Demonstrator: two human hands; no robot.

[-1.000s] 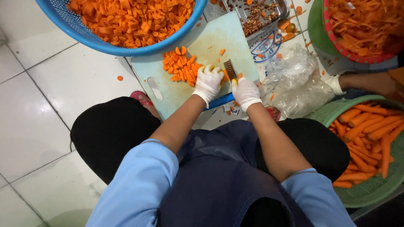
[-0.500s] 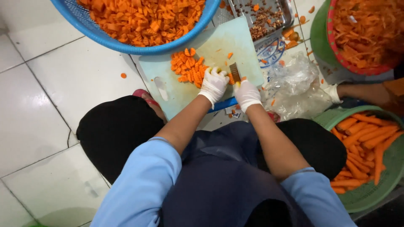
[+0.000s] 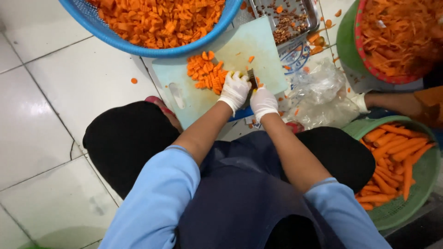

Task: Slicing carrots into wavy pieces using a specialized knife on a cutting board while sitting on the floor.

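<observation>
Gloved hands, knife, diced carrot

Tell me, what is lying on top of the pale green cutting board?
A heap of chopped carrot pieces lies on the cutting board, beside both gloved hands and a knife blade. Whatever the hands cover is hidden.

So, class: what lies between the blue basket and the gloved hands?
In the head view, a pile of cut carrot pieces on the cutting board lies between the blue basket and the hands.
</observation>
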